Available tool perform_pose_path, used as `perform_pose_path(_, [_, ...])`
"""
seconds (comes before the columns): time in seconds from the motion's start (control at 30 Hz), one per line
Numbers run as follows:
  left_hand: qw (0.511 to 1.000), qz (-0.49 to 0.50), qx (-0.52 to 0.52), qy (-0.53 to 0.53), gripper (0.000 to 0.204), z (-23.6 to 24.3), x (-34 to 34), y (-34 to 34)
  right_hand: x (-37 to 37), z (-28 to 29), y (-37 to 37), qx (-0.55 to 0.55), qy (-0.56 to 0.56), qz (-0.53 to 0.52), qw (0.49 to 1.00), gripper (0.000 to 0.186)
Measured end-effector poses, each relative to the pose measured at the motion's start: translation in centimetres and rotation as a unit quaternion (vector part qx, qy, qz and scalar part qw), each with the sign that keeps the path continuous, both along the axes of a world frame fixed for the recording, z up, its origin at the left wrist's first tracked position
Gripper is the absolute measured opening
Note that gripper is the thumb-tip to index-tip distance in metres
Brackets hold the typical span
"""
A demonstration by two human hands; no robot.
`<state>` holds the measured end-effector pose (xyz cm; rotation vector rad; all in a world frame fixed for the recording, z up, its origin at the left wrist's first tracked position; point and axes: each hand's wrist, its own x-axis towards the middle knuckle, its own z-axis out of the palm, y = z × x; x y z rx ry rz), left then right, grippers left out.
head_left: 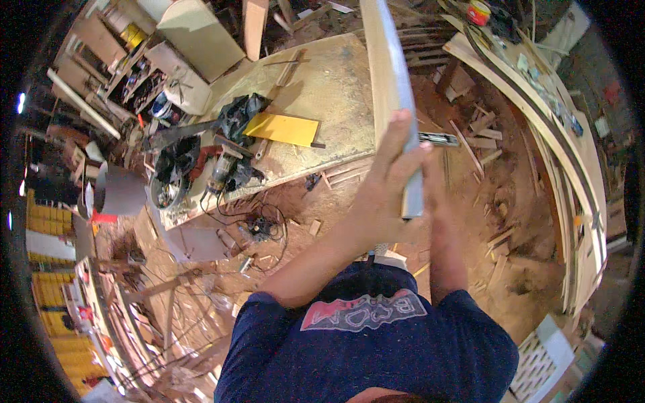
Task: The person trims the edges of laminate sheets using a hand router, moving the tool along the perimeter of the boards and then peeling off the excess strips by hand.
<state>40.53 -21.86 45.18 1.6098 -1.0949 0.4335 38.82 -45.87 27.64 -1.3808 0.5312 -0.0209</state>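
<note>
Pale wood makes up the face of the board (384, 60), which we find running from 12 o'clock down to its near end, just right of centre, with a bluish-grey sheen along one edge. We record the left hand (388, 173) grasping it near that end, fingers spread over the face and edge. The right hand (437, 191) stands upright along the other side; it is blurred, and we cannot tell whether it grips. A metal strip (440, 139) shows just beyond its fingertips at 2 o'clock; we cannot tell whether it is held. At 11 o'clock we note a table (336, 80) bearing a yellow sheet (285, 129) and a black bag (242, 111). A power tool (219, 173) lies between 9 and 10 o'clock, near a bucket (168, 193) at 9. Curved planks (561, 134) sweep from 1 to 4 o'clock. Offcuts (482, 122) litter the floor (463, 232) at 2.
</note>
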Motion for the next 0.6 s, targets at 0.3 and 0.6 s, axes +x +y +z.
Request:
perform_pose_path(0.3, [0.999, -0.014, 0.002, 0.043, 0.106, -11.9, -4.2, -3.9, 11.4, 27.5, 2.5, -0.312, -0.131, 0.263, 0.904, 0.072])
perform_pose_path(0.6, [0.921, -0.082, 0.052, 0.377, 0.103, -34.6, -9.5, -0.2, 12.1, 26.6, 0.3, -0.396, -0.048, 0.199, 0.895, 0.075])
